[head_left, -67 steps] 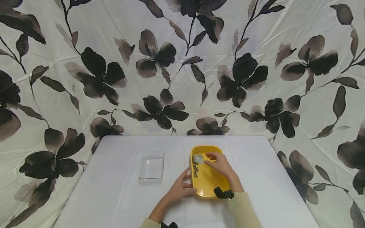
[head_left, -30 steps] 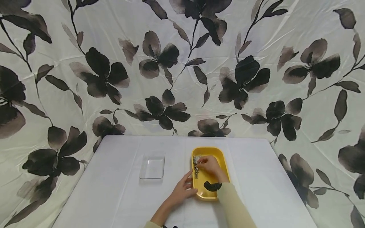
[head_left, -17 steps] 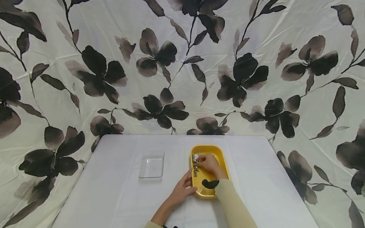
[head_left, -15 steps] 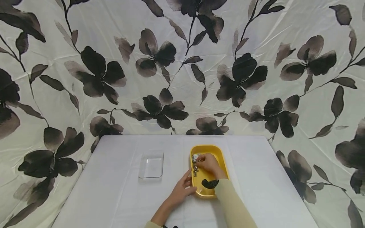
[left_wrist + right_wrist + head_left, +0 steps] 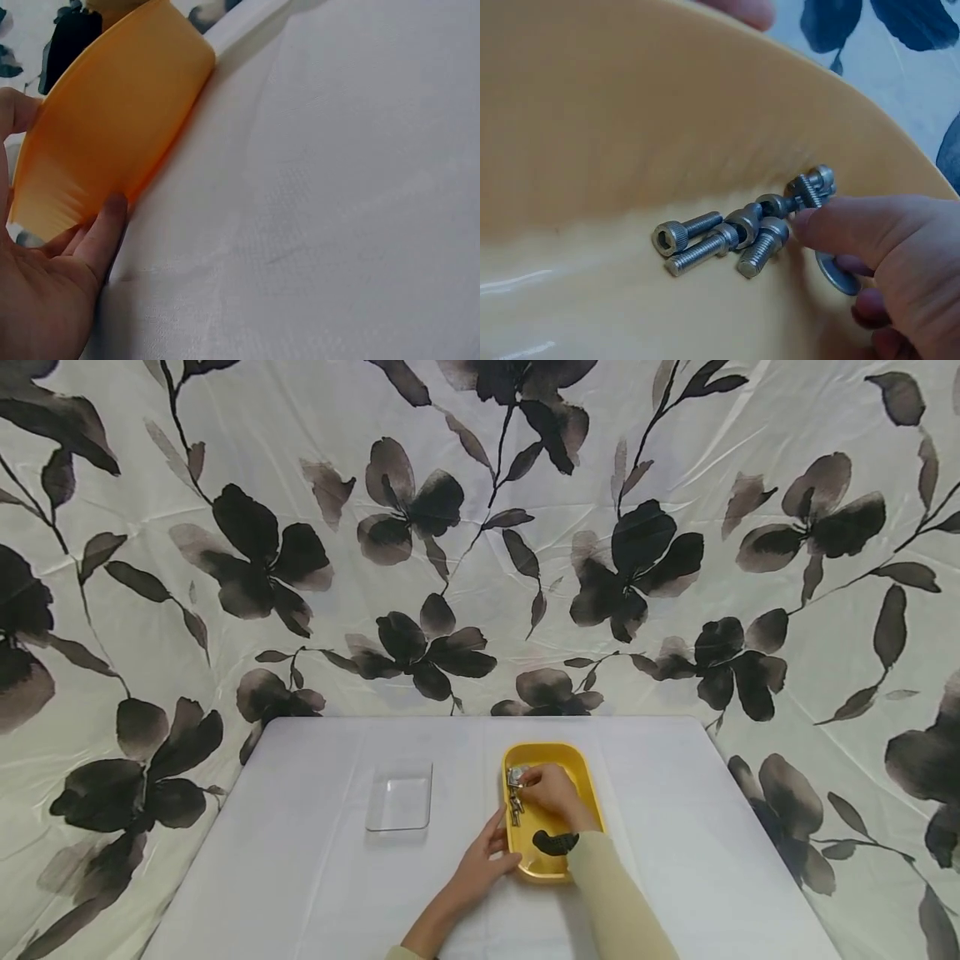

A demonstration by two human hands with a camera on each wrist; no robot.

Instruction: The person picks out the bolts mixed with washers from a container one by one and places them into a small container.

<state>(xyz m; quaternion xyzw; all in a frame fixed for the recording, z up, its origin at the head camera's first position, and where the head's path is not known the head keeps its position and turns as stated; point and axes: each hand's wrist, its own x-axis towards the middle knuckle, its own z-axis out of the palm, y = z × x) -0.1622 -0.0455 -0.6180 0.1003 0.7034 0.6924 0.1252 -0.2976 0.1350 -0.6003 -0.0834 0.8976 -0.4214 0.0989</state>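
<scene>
A yellow tray [image 5: 543, 864] stands on the table, right of its middle. Several socket head cap screws [image 5: 697, 251] lie along its left inner wall, with a round metal washer [image 5: 837, 276] close by. My right hand [image 5: 553, 793] reaches into the tray, its thumb and fingers bent over the far end of this metal pile. In the right wrist view the right hand [image 5: 915, 255] touches the hardware; whether it pinches a piece is hidden. My left hand [image 5: 476, 864] rests against the tray's left side, fingers mostly straight; the left wrist view shows its thumb [image 5: 105, 232] against the outer wall.
A clear, shallow rectangular container [image 5: 399, 797] stands on the white tablecloth [image 5: 300, 860], left of the tray. Behind the table's far edge hangs a white floral cloth [image 5: 480, 568].
My right hand has moved left from the tray's right half onto the metal pile, its fingers drawing together. It has stayed almost still there. My left hand has barely moved.
</scene>
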